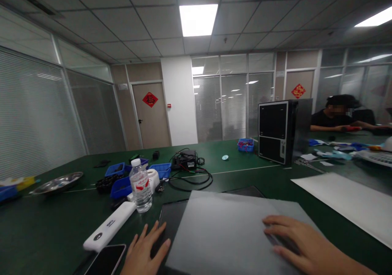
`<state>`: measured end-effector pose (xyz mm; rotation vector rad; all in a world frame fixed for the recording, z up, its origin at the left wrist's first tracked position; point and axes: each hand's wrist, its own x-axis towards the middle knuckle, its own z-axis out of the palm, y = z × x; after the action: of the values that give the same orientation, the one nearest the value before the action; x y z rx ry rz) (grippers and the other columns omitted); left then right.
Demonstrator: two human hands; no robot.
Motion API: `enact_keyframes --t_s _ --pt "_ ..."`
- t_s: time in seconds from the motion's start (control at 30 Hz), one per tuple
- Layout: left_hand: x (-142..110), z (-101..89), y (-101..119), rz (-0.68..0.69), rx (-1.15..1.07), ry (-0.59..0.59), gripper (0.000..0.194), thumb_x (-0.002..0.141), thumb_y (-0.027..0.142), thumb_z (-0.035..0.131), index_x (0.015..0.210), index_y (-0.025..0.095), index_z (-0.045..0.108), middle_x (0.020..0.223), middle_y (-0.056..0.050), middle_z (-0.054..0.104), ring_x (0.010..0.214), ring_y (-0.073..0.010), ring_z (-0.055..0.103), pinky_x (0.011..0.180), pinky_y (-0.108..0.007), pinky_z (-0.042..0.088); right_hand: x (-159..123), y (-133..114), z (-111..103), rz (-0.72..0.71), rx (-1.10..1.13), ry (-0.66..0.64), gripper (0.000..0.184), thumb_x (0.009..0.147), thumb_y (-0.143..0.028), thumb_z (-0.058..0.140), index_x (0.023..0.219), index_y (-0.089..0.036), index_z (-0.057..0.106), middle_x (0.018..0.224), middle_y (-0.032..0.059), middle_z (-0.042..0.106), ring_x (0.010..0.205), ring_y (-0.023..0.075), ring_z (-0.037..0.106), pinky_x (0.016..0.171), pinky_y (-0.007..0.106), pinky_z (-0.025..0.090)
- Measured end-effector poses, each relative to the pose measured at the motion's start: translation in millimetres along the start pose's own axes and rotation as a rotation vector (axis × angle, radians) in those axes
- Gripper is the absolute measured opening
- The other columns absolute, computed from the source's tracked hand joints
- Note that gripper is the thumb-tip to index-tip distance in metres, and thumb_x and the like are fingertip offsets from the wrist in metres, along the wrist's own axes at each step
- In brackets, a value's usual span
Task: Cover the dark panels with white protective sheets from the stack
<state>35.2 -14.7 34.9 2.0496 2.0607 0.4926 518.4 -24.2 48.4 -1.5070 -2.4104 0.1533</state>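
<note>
A light grey, smooth sheet (220,230) lies in front of me over a dark flat mat or panel (171,213), whose edges show at the left and at the back. My left hand (147,246) is spread at the sheet's left edge, its fingers apart over the dark panel. On the right part of the sheet rests my right hand (295,240), fingers stretched out and thumb apart, with nothing visibly gripped. A dark patch under its palm may be shadow; I cannot tell. Just left of my left hand lies a smartphone (107,260).
A white power-bank-like device (110,226) and a water bottle (141,189) stand at the left, before blue bins (121,187) and black cables (196,181). A metal dish (58,183) lies far left. A computer tower (275,132), white board (346,201) and seated person (339,115) are right.
</note>
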Motion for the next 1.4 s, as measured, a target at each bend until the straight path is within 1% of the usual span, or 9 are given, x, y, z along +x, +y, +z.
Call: enact_keyframes --t_s 0.1,0.27,0.5,0.8,0.93,1.07,1.17,1.3,1.4 --pt "-2 -1.9 0 0.001 0.010 -0.006 0.063 0.092 0.047 0.050 0.148 0.020 0.054 0.159 -0.009 0.044 0.153 -0.0362 0.026 0.124 -0.061 0.021 -2 0 0 -0.011 -0.023 0.045 0.059 0.089 -0.066 0.055 0.142 -0.043 0.055 0.156 0.0001 0.046 0.142 0.0331 0.044 0.118 0.058 0.038" --pt "-3 -4.5 4 -0.003 0.080 -0.056 0.070 0.083 0.028 0.059 0.152 0.021 0.048 0.164 -0.008 0.036 0.154 -0.0357 0.023 0.125 -0.060 0.019 2 6 -5 0.058 -0.037 -0.001 0.053 0.091 -0.066 0.051 0.133 -0.038 0.065 0.141 0.0049 0.062 0.131 0.0331 0.056 0.114 0.059 0.043" --pt "-4 -3.0 4 0.036 0.052 -0.052 0.072 0.081 0.024 0.061 0.152 0.028 0.048 0.164 -0.005 0.035 0.154 -0.0371 0.017 0.125 -0.061 0.017 3 19 2 0.048 0.133 -0.115 0.065 0.093 -0.065 0.050 0.153 -0.042 0.037 0.162 0.0011 0.034 0.151 0.0324 0.026 0.122 0.068 0.006" --pt "1 0.6 5 -0.004 0.113 0.027 0.057 0.095 0.042 0.044 0.143 0.018 0.061 0.155 -0.007 0.052 0.150 -0.0357 0.036 0.124 -0.060 0.025 -1 16 -1 0.172 0.097 -0.118 0.068 0.090 -0.073 0.048 0.150 -0.042 0.044 0.162 -0.0014 0.034 0.149 0.0318 0.033 0.123 0.061 0.025" --pt "1 -1.5 5 0.037 0.103 0.081 0.054 0.094 0.039 0.043 0.138 0.016 0.065 0.144 -0.010 0.064 0.141 -0.0328 0.051 0.124 -0.058 0.026 -3 18 5 0.159 0.102 0.000 0.061 0.091 -0.072 0.047 0.141 -0.039 0.057 0.156 0.0004 0.047 0.143 0.0304 0.043 0.120 0.057 0.034" --pt "1 -1.0 4 0.069 0.091 0.027 0.056 0.092 0.033 0.045 0.145 0.019 0.057 0.153 -0.009 0.054 0.146 -0.0299 0.046 0.124 -0.061 0.023 -2 24 8 0.163 0.088 0.016 0.058 0.093 -0.069 0.045 0.142 -0.040 0.056 0.154 -0.0007 0.049 0.142 0.0285 0.045 0.120 0.055 0.035" --pt "2 1.3 3 0.079 0.127 -0.002 0.059 0.090 0.028 0.050 0.148 0.023 0.053 0.160 -0.009 0.043 0.151 -0.0294 0.037 0.124 -0.063 0.018 1 46 5 0.106 0.077 -0.035 0.057 0.096 -0.065 0.043 0.147 -0.040 0.049 0.159 -0.0018 0.043 0.144 0.0254 0.042 0.123 0.050 0.033" --pt "3 1.1 6 0.070 0.189 -0.035 0.053 0.094 0.030 0.047 0.145 0.024 0.057 0.160 -0.012 0.041 0.151 -0.0277 0.035 0.125 -0.060 0.018 1 119 3 0.276 -0.177 0.158 0.060 0.095 -0.064 0.039 0.146 -0.036 0.052 0.162 -0.0014 0.037 0.148 0.0229 0.036 0.125 0.040 0.026" --pt "2 -1.2 9 0.048 0.219 -0.045 0.051 0.096 0.033 0.043 0.143 0.022 0.059 0.158 -0.014 0.045 0.150 -0.0268 0.038 0.125 -0.058 0.021 -13 184 2 0.560 -0.282 0.292 0.081 0.087 -0.065 0.040 0.143 -0.008 0.053 0.155 0.0260 0.040 0.146 0.0438 0.034 0.120 0.062 0.026"
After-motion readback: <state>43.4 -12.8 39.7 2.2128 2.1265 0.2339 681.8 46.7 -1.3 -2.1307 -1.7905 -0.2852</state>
